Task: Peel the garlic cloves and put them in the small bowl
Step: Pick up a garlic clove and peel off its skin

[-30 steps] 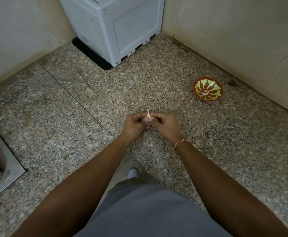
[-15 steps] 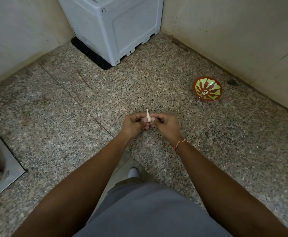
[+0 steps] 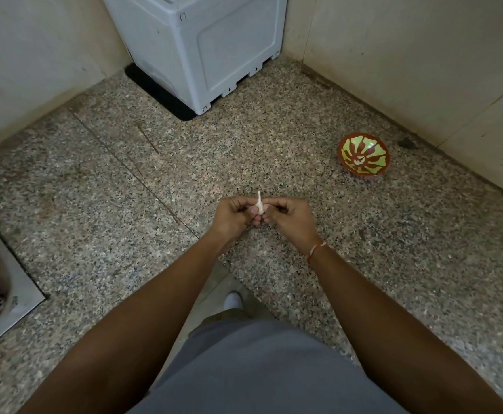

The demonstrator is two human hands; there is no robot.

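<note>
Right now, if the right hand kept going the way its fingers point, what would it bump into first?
The right hand points leftward, so it would probably meet the garlic clove it already pinches, then the left hand right behind it.

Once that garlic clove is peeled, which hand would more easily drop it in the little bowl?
Probably the right hand. The small bowl sits ahead on the person's right side, so the left hand would have to cross over. Both pinch the garlic clove now.
</note>
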